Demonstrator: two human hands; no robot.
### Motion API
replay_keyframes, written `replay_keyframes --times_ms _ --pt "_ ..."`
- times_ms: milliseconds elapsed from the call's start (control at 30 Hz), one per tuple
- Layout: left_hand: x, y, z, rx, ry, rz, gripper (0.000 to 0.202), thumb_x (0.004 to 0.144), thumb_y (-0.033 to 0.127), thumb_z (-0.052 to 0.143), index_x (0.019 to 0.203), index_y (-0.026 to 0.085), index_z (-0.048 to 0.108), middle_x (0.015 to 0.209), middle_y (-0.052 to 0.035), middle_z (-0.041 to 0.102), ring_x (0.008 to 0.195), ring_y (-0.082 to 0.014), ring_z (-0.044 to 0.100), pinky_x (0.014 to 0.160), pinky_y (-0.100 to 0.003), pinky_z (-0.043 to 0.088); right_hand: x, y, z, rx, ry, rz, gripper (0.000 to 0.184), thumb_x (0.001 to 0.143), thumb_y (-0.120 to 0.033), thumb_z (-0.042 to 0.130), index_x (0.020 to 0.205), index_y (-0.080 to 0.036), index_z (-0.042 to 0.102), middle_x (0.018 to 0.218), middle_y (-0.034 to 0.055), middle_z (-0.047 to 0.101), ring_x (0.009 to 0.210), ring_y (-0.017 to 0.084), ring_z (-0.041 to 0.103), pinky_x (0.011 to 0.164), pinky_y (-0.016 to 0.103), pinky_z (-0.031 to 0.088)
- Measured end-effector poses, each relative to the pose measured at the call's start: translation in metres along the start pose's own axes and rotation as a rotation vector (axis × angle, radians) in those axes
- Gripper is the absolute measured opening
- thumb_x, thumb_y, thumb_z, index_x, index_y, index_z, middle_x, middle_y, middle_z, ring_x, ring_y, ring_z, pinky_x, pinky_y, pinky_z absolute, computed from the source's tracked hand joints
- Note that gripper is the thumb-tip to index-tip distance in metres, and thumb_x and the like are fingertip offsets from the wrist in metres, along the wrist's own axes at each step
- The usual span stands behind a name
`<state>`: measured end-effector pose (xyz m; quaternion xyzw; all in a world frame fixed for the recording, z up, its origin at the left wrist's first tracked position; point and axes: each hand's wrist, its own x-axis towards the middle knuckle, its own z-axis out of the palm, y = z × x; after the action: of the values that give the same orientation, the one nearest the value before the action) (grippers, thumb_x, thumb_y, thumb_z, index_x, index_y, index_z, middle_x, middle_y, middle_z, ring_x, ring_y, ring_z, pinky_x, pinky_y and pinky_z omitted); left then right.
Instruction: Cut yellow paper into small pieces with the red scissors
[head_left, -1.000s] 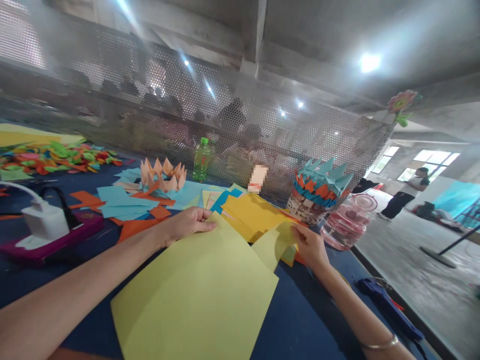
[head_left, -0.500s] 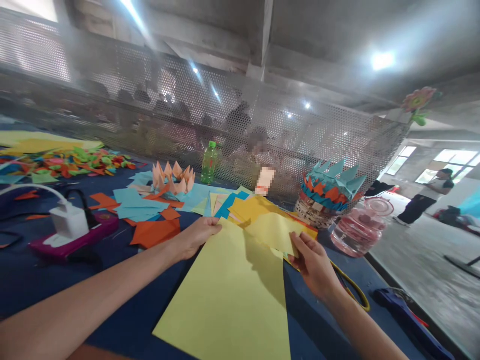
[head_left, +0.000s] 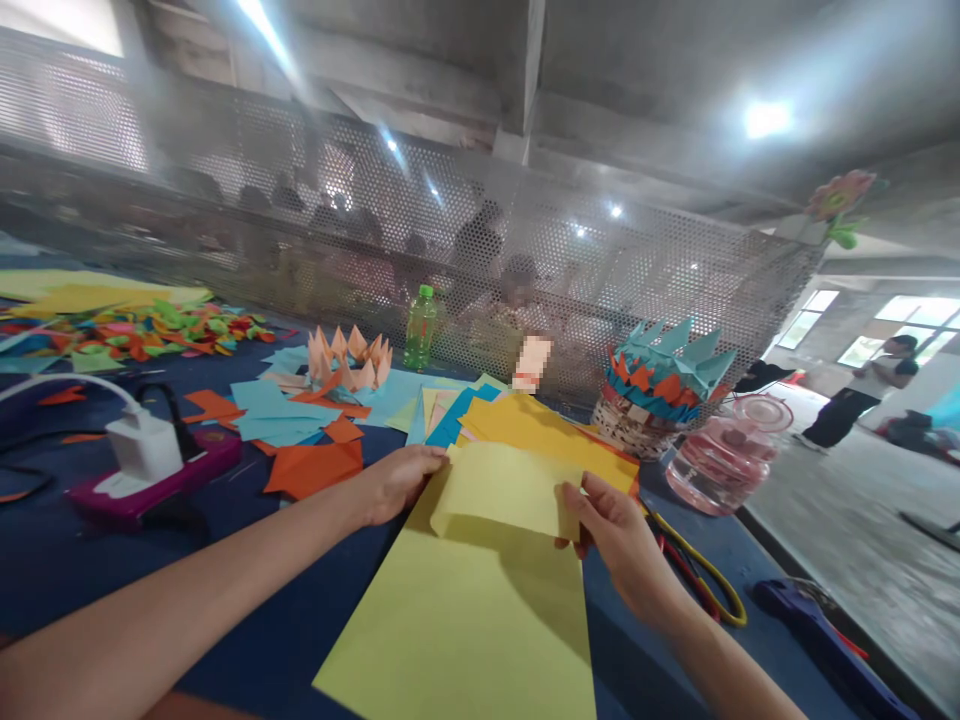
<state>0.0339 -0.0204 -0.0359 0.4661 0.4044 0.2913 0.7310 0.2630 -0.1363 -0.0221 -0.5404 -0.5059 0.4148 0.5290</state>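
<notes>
A large sheet of yellow paper (head_left: 457, 620) lies on the dark blue table, its far end curled over toward me. My right hand (head_left: 607, 530) is closed on the right corner of the curled end, thumb on top. At the far left edge of the sheet, my left hand (head_left: 405, 480) is closed, its fingers pinching the paper by the curl. Beyond the curl lie darker yellow sheets (head_left: 525, 425). A pair of scissors (head_left: 705, 575) with yellow-edged handles rests beside my right wrist, partly hidden by the hand.
Orange (head_left: 315, 470) and light blue paper pieces (head_left: 281, 410) lie left, near a peach folded-paper ring (head_left: 349, 360). A green bottle (head_left: 421, 330) stands behind. At right are a layered paper basket (head_left: 660, 385), a pink jug (head_left: 720, 465) and a blue tool (head_left: 817, 630). A purple power strip (head_left: 150, 480) sits left.
The far end of the yellow sheet has folded further over toward me. My right hand has moved slightly nearer with its corner. My left hand stays at the left edge.
</notes>
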Motion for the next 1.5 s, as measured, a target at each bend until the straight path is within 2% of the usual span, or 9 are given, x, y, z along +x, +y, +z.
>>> replay_keyframes --times_ms 200,400,600,900,1000,1100,1267,1367,1500 --pt "-0.001 0.005 0.002 -0.07 0.084 -0.034 0.014 0.066 0.019 0.067 0.075 0.017 0.057 0.065 -0.0021 0.068 0.059 -0.0174 0.064 0.062 -0.028 0.049 0.009 0.021 -0.011 -0.271 0.059 0.021 0.032 0.076 -0.05 0.062 0.083 -0.019 0.061 0.052 -0.0033 0.059 0.04 0.013 0.056 0.034 0.02 0.038" --pt "-0.001 0.007 0.0 -0.104 0.055 -0.014 0.02 0.064 0.024 0.072 0.075 0.017 0.058 0.07 -0.005 0.071 0.067 -0.0216 0.069 0.066 -0.031 0.052 0.012 0.029 -0.022 -0.455 0.101 0.073 0.023 0.078 -0.043 0.055 0.085 -0.022 0.061 0.058 -0.0019 0.066 0.038 0.017 0.06 0.033 0.022 0.04" --pt "-0.004 0.008 0.001 -0.046 -0.009 -0.046 0.028 0.066 0.037 0.073 0.08 0.014 0.065 0.079 -0.0102 0.074 0.08 -0.0261 0.07 0.074 -0.033 0.052 0.016 0.034 -0.029 -0.365 0.113 0.121 0.027 0.077 -0.043 0.055 0.091 -0.021 0.061 0.053 -0.0012 0.065 0.04 0.018 0.06 0.032 0.022 0.037" --pt "-0.004 0.0 -0.005 0.085 -0.139 0.034 0.044 0.054 0.025 0.081 0.094 0.013 0.068 0.083 -0.0105 0.074 0.078 -0.0277 0.07 0.071 -0.037 0.052 0.007 0.032 -0.01 -0.251 0.111 0.116 0.034 0.077 -0.047 0.056 0.096 -0.019 0.06 0.048 -0.0024 0.061 0.037 0.016 0.055 0.033 0.022 0.035" --pt "-0.002 -0.001 -0.007 0.095 -0.111 0.052 0.047 0.054 0.026 0.08 0.097 0.013 0.067 0.082 -0.0096 0.074 0.074 -0.0272 0.069 0.069 -0.038 0.052 0.006 0.033 -0.008 -0.282 0.098 0.123 0.033 0.078 -0.047 0.055 0.098 -0.02 0.059 0.052 -0.0022 0.062 0.037 0.016 0.054 0.034 0.023 0.037" --pt "-0.003 0.001 -0.005 0.091 -0.063 0.073 0.05 0.05 0.025 0.081 0.096 0.012 0.067 0.076 -0.0078 0.073 0.071 -0.0271 0.069 0.067 -0.037 0.052 0.007 0.036 -0.012 -0.423 0.167 0.034 0.033 0.078 -0.047 0.055 0.097 -0.021 0.059 0.061 -0.0019 0.063 0.036 0.013 0.05 0.037 0.025 0.039" --pt "-0.006 0.01 -0.002 0.063 -0.02 0.11 0.05 0.049 0.023 0.081 0.096 0.013 0.068 0.076 -0.007 0.073 0.07 -0.025 0.068 0.067 -0.035 0.051 0.013 0.044 -0.023 -0.591 0.377 -0.153 0.045 0.075 -0.051 0.059 0.107 -0.019 0.056 0.098 0.0095 0.065 0.071 0.019 0.062 0.064 0.033 0.051" --pt "-0.008 0.013 -0.002 0.053 -0.018 0.146 0.045 0.052 0.024 0.08 0.094 0.012 0.068 0.077 -0.008 0.073 0.069 -0.0238 0.068 0.068 -0.034 0.051 0.015 0.046 -0.023 -0.483 0.357 -0.095 0.062 0.072 -0.056 0.062 0.12 -0.018 0.048 0.111 0.0139 0.063 0.085 0.023 0.063 0.07 0.035 0.052" --pt "-0.009 0.016 -0.002 0.041 -0.029 0.185 0.047 0.052 0.025 0.082 0.095 0.012 0.068 0.078 -0.0083 0.073 0.069 -0.0232 0.068 0.069 -0.034 0.051 0.011 0.036 -0.014 -0.132 0.158 0.008 0.066 0.071 -0.053 0.067 0.123 -0.018 0.046 0.099 0.0109 0.069 0.085 0.024 0.067 0.074 0.036 0.053"
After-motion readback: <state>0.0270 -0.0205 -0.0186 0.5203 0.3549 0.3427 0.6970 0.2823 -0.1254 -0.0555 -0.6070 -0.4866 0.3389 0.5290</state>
